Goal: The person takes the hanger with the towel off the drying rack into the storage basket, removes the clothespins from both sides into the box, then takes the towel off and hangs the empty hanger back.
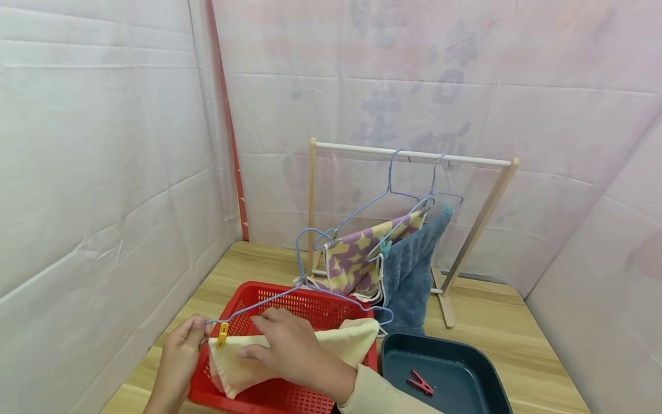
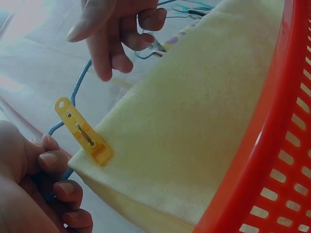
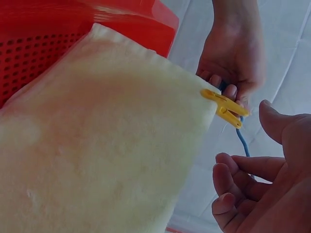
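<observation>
A blue wire hanger (image 1: 258, 302) lies across the red basket (image 1: 320, 307), with a cream cloth (image 1: 341, 339) draped over it. A yellow clothespin (image 1: 222, 334) clamps the cloth's corner to the wire; the same clothespin (image 2: 85, 132) shows close up in the left wrist view. My left hand (image 1: 192, 332) grips the hanger's left end, its fingers (image 2: 60, 162) curled round the wire. My right hand (image 1: 258, 340) hovers over the cloth just right of the pin. Its fingers (image 3: 228, 177) are loosely curled and hold nothing.
Behind the basket a wooden rack (image 1: 414, 155) carries two more hangers, one with a purple-and-yellow cloth (image 1: 357, 256) and one with a blue towel (image 1: 414, 270). A dark teal tray (image 1: 465, 368) at the right holds a red clothespin (image 1: 420, 382). White sheets enclose the wooden table (image 1: 491, 322).
</observation>
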The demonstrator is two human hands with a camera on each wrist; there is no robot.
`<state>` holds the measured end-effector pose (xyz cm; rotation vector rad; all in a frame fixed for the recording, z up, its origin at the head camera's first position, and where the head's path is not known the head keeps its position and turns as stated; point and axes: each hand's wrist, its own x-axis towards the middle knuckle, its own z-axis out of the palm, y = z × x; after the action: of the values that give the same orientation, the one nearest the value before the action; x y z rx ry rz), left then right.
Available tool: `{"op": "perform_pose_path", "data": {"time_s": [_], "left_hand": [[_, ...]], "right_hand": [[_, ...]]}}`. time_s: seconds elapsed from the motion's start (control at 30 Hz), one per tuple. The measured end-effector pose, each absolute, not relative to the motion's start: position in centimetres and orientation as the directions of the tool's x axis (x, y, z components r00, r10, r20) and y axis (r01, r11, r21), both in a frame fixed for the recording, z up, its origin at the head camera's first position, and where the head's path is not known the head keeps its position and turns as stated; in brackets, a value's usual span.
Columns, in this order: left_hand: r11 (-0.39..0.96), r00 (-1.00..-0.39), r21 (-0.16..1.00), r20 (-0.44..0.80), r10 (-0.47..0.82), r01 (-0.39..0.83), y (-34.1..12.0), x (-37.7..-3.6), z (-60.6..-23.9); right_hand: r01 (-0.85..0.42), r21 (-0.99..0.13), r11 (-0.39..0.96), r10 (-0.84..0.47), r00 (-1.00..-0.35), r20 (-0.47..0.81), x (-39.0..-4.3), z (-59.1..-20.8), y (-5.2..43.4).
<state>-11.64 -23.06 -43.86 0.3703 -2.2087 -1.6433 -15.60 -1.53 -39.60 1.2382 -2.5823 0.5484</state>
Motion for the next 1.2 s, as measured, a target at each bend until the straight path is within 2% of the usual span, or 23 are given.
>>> {"op": "perform_pose_path", "data": {"time_s": [0.8, 1.0, 1.1, 1.2], "left_hand": [[0.282, -0.901, 0.958, 0.163, -0.401, 0.047, -22.4, -11.6, -43.7], [0.281, -0.896, 0.958, 0.173, -0.410, 0.056, -22.4, -11.6, -43.9], [0.278, -0.897, 0.958, 0.178, -0.405, 0.065, -22.3, -11.7, -43.9], [0.273, -0.899, 0.959, 0.181, -0.399, 0.072, -22.3, -11.7, -44.0]], "right_hand": [[-0.755, -0.275, 0.595, -0.689, -0.656, 0.310, -15.0, -40.4, -5.1], [-0.782, -0.304, 0.544, -0.679, -0.623, 0.388, -15.1, -40.7, -5.4], [-0.794, -0.280, 0.539, -0.681, -0.607, 0.410, -15.2, -40.8, -5.7], [-0.812, -0.198, 0.549, -0.694, -0.575, 0.432, -15.2, -40.9, -5.9]]}}
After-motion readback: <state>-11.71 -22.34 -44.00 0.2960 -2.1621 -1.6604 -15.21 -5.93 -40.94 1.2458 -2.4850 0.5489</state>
